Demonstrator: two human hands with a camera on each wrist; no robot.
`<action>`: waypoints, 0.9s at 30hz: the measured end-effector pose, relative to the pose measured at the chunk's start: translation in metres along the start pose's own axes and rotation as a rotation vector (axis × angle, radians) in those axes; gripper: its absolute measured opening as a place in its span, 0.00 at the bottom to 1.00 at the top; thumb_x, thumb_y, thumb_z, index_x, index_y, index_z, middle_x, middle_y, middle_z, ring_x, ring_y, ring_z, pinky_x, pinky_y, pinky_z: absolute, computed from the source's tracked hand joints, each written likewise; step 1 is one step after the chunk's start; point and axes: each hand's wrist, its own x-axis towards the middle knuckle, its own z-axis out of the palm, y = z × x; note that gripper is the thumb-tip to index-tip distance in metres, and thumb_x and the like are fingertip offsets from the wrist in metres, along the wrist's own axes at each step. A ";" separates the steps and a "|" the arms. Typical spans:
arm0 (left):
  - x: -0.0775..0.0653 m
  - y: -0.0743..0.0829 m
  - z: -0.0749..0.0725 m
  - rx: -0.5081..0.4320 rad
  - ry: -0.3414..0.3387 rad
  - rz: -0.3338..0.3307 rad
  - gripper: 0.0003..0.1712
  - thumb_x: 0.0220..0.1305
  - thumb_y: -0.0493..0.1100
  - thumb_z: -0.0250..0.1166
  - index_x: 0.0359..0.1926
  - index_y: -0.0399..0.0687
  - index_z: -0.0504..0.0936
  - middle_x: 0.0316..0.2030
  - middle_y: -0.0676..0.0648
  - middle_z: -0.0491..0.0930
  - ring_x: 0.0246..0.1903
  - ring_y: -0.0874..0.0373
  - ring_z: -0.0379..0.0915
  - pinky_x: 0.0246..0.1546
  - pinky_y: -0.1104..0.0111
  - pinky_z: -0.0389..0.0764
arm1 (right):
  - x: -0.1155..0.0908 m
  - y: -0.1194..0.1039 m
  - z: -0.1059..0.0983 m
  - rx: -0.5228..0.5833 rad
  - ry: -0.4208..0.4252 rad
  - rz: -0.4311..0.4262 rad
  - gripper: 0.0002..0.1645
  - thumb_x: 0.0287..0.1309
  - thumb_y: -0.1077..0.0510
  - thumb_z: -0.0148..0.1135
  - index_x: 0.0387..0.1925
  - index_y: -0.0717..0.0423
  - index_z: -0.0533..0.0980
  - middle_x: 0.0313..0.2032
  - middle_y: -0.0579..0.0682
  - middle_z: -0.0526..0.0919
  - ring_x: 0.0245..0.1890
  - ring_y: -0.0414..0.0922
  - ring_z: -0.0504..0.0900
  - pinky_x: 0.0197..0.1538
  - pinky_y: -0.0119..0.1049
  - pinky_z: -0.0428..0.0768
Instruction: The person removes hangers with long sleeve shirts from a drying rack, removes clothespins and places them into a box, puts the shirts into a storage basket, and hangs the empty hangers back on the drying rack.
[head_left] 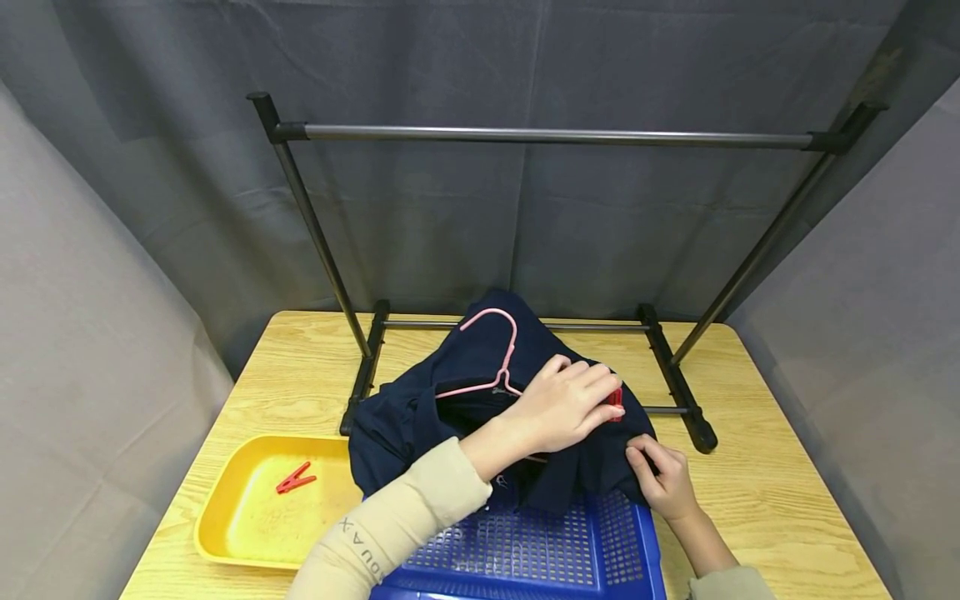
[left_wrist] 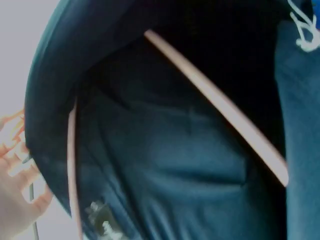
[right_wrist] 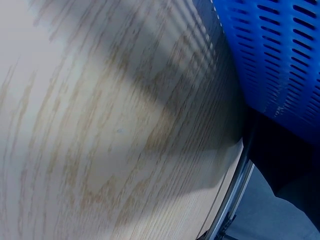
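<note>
A navy collared garment (head_left: 468, 358) lies over the blue basket, with a pink hanger (head_left: 513, 342) inside its neck opening and the hook sticking out. My left hand (head_left: 562, 404) reaches across the garment and holds a red clothespin (head_left: 617, 404) at its right shoulder; the clothespin's jaws are partly hidden. The garment's right edge is pinched between the thumb and fingers of my right hand (head_left: 663, 479). Inside the dark cloth (left_wrist: 165, 145), the left wrist view shows the hanger's bars (left_wrist: 220, 105). No hand appears in the right wrist view.
A blue perforated basket (head_left: 633, 542) stands at the front of the wooden table (head_left: 765, 467). To its left is a yellow tray (head_left: 217, 521) holding another red clothespin (head_left: 296, 479). Behind stands a metal rack with a high bar (head_left: 555, 135) and black feet (head_left: 678, 383).
</note>
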 end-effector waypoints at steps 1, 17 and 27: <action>0.000 -0.001 -0.002 0.004 0.005 -0.004 0.17 0.65 0.58 0.50 0.46 0.55 0.75 0.40 0.58 0.75 0.40 0.64 0.71 0.46 0.69 0.64 | 0.000 0.000 0.000 -0.001 -0.001 0.001 0.23 0.65 0.56 0.49 0.19 0.68 0.72 0.17 0.54 0.75 0.16 0.39 0.72 0.24 0.26 0.71; -0.016 -0.018 -0.030 0.177 0.218 0.015 0.19 0.61 0.59 0.55 0.44 0.52 0.77 0.36 0.56 0.76 0.36 0.61 0.71 0.43 0.68 0.68 | -0.005 0.007 0.001 0.011 0.004 -0.009 0.23 0.65 0.56 0.49 0.19 0.68 0.72 0.17 0.53 0.74 0.16 0.39 0.72 0.25 0.26 0.72; -0.028 -0.031 -0.043 0.251 0.336 0.004 0.18 0.58 0.57 0.57 0.39 0.49 0.78 0.33 0.53 0.77 0.32 0.59 0.71 0.39 0.67 0.70 | -0.009 0.011 0.002 0.017 0.002 -0.013 0.22 0.64 0.57 0.49 0.19 0.68 0.72 0.17 0.53 0.74 0.16 0.39 0.72 0.25 0.27 0.72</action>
